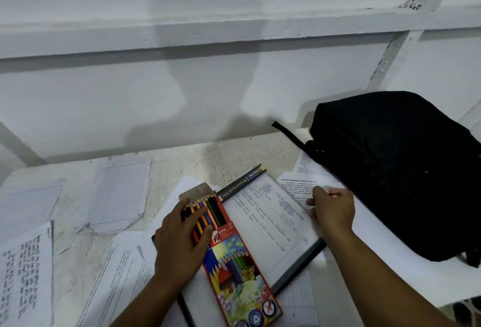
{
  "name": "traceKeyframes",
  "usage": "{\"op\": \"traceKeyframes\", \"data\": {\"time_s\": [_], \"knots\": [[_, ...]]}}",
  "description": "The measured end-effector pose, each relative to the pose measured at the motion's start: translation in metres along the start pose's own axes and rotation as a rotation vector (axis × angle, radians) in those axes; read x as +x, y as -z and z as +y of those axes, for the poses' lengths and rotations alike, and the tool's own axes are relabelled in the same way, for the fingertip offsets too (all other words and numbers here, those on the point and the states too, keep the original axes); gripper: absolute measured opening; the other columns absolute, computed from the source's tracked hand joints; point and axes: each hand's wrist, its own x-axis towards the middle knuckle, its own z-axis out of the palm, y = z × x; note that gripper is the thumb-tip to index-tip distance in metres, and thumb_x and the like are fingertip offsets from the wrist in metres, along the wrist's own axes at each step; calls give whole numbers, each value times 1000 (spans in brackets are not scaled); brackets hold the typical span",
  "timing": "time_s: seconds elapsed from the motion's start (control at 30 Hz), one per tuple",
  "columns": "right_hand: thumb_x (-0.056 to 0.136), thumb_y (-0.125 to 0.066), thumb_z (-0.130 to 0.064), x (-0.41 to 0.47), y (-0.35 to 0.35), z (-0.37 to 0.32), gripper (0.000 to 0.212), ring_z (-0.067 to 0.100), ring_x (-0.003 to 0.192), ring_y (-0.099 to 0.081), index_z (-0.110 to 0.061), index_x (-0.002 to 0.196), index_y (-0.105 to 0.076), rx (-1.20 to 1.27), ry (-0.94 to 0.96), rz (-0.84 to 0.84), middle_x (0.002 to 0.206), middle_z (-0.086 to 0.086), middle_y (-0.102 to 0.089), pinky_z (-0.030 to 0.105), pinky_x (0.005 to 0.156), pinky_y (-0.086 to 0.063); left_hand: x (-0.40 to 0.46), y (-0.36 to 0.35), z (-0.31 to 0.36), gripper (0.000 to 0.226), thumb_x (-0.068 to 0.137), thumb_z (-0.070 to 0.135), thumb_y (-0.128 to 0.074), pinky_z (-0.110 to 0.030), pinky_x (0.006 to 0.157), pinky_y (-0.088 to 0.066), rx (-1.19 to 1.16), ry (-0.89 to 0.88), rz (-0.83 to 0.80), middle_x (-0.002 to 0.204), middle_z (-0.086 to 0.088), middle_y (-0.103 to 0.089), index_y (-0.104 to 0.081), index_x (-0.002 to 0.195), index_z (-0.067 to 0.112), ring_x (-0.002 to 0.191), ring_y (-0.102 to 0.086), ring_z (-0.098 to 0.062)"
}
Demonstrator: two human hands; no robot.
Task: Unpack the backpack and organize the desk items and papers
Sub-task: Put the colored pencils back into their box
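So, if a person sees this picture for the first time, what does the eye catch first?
Probably the bright red pencil box in the middle, lying open on a folder, with the left hand resting on the coloured pencils. Next comes the big black backpack at the right, on papers that the right hand touches.

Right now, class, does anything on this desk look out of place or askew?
Yes. The red cardboard coloured-pencil box lies open, slanted across a lined file folder, pencils poking out. Printed paper sheets lie scattered at mixed angles, some trapped under the black fabric backpack.
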Motion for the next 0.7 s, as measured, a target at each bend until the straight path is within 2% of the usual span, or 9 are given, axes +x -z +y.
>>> {"op": "traceKeyframes", "data": {"time_s": [0.07, 0.13, 0.2, 0.27, 0.4, 0.5, 0.63, 0.7], "knots": [[84, -58, -11, -11, -10, -3, 30, 21, 46, -61, -1, 112, -55, 246, -145, -43, 75, 14, -73, 25, 46, -44, 0, 0, 0, 56, 86, 68, -39, -56, 102, -35, -6, 4, 5, 152, 4, -41, -55, 133, 42, 135, -42, -21], [86, -57, -6, -27, -19, -7, 22, 19, 52, -66, 4, 106, -61, 401, -238, -113, 79, 14, -73, 28, 50, -48, 0, 0, -1, 56, 86, 69, -39, -57, 103, -34, -13, 13, -2, 153, 5, -40, -54, 134, 43, 136, -41, -21], [89, -56, -5, -46, -28, -10, 15, 18, 62, -72, 3, 98, -64, 455, -290, -229, 87, 14, -74, 28, 58, -52, 1, -1, -2, 56, 86, 70, -38, -57, 104, -34, -13, 17, -7, 153, 6, -38, -53, 134, 45, 137, -40, -21], [94, -54, -8, -62, -36, -11, 15, 21, 73, -75, 0, 102, -64, 433, -267, -351, 91, 14, -76, 30, 64, -55, 0, -2, -2, 57, 86, 71, -38, -57, 105, -33, -6, 19, -14, 153, 7, -38, -53, 135, 45, 137, -39, -20], [101, -48, -12, -81, -50, -14, 13, 30, 76, -74, -7, 103, -60, 335, -166, -524, 90, 15, -76, 38, 69, -56, 1, -2, -1, 57, 86, 72, -37, -54, 104, -36, -4, 17, -10, 154, 7, -38, -53, 135, 46, 137, -40, -19], [102, -49, -19, -87, -60, -9, 17, 26, 80, -74, -11, 100, -64, 124, -22, -580, 91, 8, -75, 40, 75, -58, 0, -2, -2, 57, 86, 72, -38, -52, 104, -37, -3, 20, 0, 154, 7, -39, -53, 135, 47, 136, -41, -17], [98, -58, -21, -85, -70, 4, 11, 10, 77, -71, -19, 94, -68, -224, 236, -604, 85, -1, -72, 23, 68, -58, 0, -4, -5, 55, 87, 71, -40, -47, 102, -39, -11, 5, 14, 153, 8, -40, -54, 134, 46, 134, -42, -14], [97, -60, -20, -82, -75, 9, 6, 5, 76, -70, -22, 98, -65, -359, 391, -623, 86, -6, -71, 24, 72, -60, 0, -4, -4, 55, 87, 71, -40, -45, 103, -38, -19, 7, 23, 153, 8, -40, -54, 133, 45, 133, -42, -13]]}}
